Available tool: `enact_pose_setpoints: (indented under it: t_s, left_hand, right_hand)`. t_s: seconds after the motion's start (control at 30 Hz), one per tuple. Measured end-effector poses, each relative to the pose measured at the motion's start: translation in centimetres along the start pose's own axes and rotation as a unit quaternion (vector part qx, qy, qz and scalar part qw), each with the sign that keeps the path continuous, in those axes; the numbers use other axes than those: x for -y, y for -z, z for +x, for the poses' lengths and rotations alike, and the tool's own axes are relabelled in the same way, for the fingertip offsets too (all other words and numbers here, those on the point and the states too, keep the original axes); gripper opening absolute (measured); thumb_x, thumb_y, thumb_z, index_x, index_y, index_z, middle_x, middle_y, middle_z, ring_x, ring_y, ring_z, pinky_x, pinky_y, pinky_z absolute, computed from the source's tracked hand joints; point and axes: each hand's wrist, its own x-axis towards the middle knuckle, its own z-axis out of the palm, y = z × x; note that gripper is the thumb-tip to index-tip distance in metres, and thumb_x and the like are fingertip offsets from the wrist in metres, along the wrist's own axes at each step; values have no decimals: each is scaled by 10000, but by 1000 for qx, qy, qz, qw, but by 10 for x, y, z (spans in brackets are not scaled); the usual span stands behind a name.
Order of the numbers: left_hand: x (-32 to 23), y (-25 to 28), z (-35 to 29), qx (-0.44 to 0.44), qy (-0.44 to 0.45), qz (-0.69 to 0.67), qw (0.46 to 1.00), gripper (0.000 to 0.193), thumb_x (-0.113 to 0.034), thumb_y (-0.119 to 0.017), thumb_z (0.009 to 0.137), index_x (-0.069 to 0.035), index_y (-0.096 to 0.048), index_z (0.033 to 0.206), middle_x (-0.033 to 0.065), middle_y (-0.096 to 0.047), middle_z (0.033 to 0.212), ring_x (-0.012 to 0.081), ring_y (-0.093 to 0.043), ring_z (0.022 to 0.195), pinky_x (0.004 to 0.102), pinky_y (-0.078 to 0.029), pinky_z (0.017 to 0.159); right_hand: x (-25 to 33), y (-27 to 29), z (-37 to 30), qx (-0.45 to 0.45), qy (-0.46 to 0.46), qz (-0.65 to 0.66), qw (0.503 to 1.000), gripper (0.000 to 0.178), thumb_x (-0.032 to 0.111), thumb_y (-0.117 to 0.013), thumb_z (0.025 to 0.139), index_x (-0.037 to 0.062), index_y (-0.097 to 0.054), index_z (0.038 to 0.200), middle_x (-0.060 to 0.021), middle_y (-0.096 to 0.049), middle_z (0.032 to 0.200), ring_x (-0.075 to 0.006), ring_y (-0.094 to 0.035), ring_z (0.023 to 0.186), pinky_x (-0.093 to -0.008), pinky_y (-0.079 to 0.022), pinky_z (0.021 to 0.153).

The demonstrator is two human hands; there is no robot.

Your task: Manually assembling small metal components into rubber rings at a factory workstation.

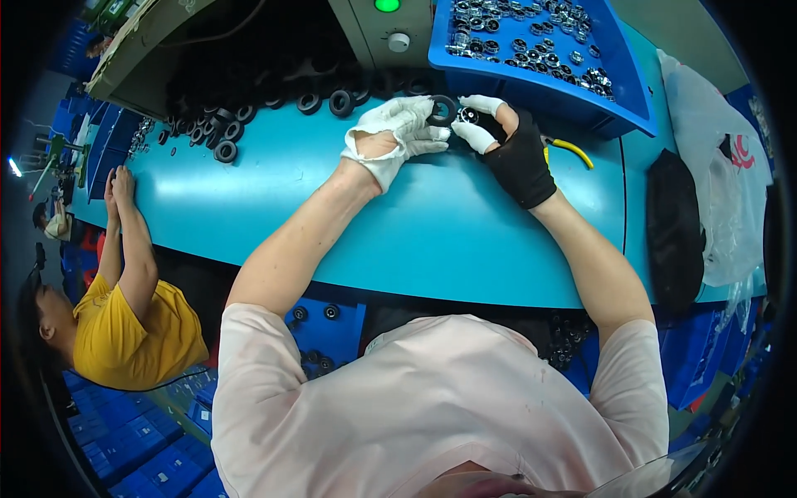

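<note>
Over the table's [465, 241] far side, the left hand [400, 129] pinches a black ring [452, 105] just beside the chrome hub [469, 114] pinched by the right hand [516, 151], edge grips presumably keeping rims exposed, the blue bin [548, 104] standing far right, likely for reach.

1 co-worker [137, 336] in yellow shirt, left | grey machine panel [378, 29]: 1 lit green lamp [387, 5], 1 knob [399, 41] | yellow-handled tool [573, 151] on teal table [207, 199] | translucent plastic bag [722, 166] beside black cloth item [674, 232], table's right

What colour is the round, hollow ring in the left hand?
Black ring, clearest in the head view.
</note>
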Motion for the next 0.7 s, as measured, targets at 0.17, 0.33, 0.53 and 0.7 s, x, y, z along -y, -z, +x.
enact_pose_setpoints:
  t_s: [0.17, 0.33, 0.53, 0.7]
  left_hand:
    - [1, 4, -4, 12, 5, 22, 1000, 371, -111, -574, 896, 83, -454, 1190, 140, -579, 1015, 205, -636, 844, 331, -566, 775]
    - [-2, 8, -3, 11, 28, 53, 998, 410, -133, -591, 888, 73, -448, 1213, 133, -574, 1042, 193, -630, 856, 337, -566, 784]
    - [-2, 12, -3, 25, 26, 66, 997, 426, -166, -604, 883, 55, -459, 1218, 128, -571, 1074, 184, -628, 860, 354, -567, 791]
    - [0, 14, -2, 37, 18, 61, 997, 445, -175, -609, 880, 62, -449, 1222, 137, -561, 1094, 190, -630, 860, 351, -570, 784]
  right_hand:
    - [-4, -2, 2, 33, -86, 44, 995, 283, 133, -679, 792, 21, -621, 1046, -103, -667, 934, -157, -632, 823, -262, -492, 740]
    - [-12, -7, 0, 16, -65, 80, 995, 260, 140, -689, 776, 5, -618, 986, -147, -664, 861, -229, -651, 774, -298, -504, 716]
    - [-8, -7, 2, 26, -73, 93, 993, 264, 135, -684, 779, 2, -617, 996, -150, -664, 871, -227, -651, 785, -297, -502, 726]
    - [-8, -7, 2, 23, -71, 102, 992, 267, 130, -683, 778, -2, -616, 1000, -150, -664, 872, -224, -652, 786, -296, -504, 723]
